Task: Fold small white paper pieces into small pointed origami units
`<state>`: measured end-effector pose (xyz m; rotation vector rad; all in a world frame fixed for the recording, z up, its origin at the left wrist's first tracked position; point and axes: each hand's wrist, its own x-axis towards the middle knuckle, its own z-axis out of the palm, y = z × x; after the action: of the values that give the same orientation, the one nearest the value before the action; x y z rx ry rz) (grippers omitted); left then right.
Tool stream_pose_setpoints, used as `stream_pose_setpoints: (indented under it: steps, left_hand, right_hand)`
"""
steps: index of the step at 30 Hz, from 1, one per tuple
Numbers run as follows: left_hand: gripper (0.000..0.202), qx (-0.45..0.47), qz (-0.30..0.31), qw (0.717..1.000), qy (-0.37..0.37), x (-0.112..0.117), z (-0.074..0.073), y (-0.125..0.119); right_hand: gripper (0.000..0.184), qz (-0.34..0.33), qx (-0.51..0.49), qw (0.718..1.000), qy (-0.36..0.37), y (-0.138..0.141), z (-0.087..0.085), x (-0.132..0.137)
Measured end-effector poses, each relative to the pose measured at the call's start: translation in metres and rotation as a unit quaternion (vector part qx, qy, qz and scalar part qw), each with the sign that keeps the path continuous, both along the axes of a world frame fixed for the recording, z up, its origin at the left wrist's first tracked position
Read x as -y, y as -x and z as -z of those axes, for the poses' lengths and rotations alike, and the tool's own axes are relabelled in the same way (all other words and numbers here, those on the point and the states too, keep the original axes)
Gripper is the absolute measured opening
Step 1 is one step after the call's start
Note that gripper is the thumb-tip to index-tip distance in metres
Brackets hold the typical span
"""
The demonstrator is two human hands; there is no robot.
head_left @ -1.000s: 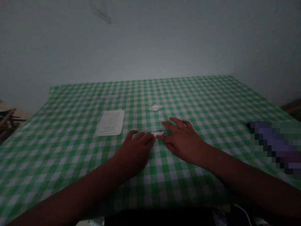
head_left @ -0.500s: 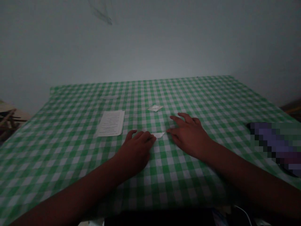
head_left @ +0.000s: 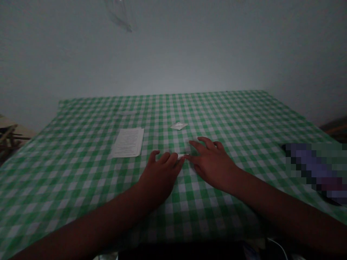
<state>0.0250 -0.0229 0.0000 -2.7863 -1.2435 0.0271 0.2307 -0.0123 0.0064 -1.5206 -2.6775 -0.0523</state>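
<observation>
My left hand (head_left: 160,177) and my right hand (head_left: 213,164) rest on a green gingham tablecloth (head_left: 81,173) with their fingers spread. Between their fingertips lies a small white paper strip (head_left: 181,156), mostly hidden by them. Both hands touch its ends, but neither visibly grips it. Farther out lies a small white folded paper (head_left: 179,125). To the left of my hands is a printed sheet of paper (head_left: 128,142), which neither hand touches.
A blurred purple and dark object (head_left: 314,169) lies at the right of the table. Wooden sticks (head_left: 8,135) show beyond the left table edge. A white wall (head_left: 173,47) rises behind the table, and a white cable (head_left: 278,247) shows at the bottom right.
My right hand has moved left, back towards the paper strip. My left hand has shifted slightly right, and more of the strip is now covered. The view has tilted slightly.
</observation>
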Motion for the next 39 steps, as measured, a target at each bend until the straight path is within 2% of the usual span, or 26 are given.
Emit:
stream_pose_setpoints:
  steps: [7, 11, 15, 17, 20, 26, 31, 39]
  left_hand:
    - [0.052, 0.017, -0.008, 1.0, 0.025, 0.004, -0.001, 0.004]
    - [0.053, 0.028, 0.018, 0.998, 0.054, -0.001, -0.002, 0.012]
    - [0.048, 0.062, 0.07, 0.99, 0.109, -0.013, -0.004, 0.024]
    - [0.049, 0.072, 0.049, 0.991, 0.106, -0.016, -0.007, 0.027]
    - [0.052, 0.084, 0.023, 0.99, 0.109, -0.017, -0.009, 0.03]
    - [0.065, 0.086, 0.064, 0.984, 0.141, -0.018, -0.003, 0.035]
    - [0.06, 0.083, 0.064, 0.985, 0.135, -0.017, -0.003, 0.036]
    - [0.054, 0.083, 0.084, 0.986, 0.114, -0.015, -0.006, 0.034]
  right_hand:
    - [0.029, 0.026, 0.007, 1.0, -0.004, -0.009, -0.005, -0.006]
    - [0.026, 0.028, -0.019, 0.999, -0.007, -0.007, -0.007, -0.01]
    - [0.032, -0.05, -0.06, 0.997, 0.015, -0.009, -0.007, -0.013]
    - [0.035, -0.089, -0.058, 0.994, 0.028, -0.011, -0.005, -0.013]
    - [0.036, -0.106, -0.043, 0.993, 0.027, -0.011, -0.004, -0.013]
    - [0.045, -0.147, -0.019, 0.988, 0.041, -0.01, -0.003, -0.009]
    - [0.052, -0.126, -0.014, 0.99, 0.057, -0.012, 0.003, -0.008]
    - [0.049, -0.061, -0.049, 0.996, 0.053, -0.007, 0.01, -0.012]
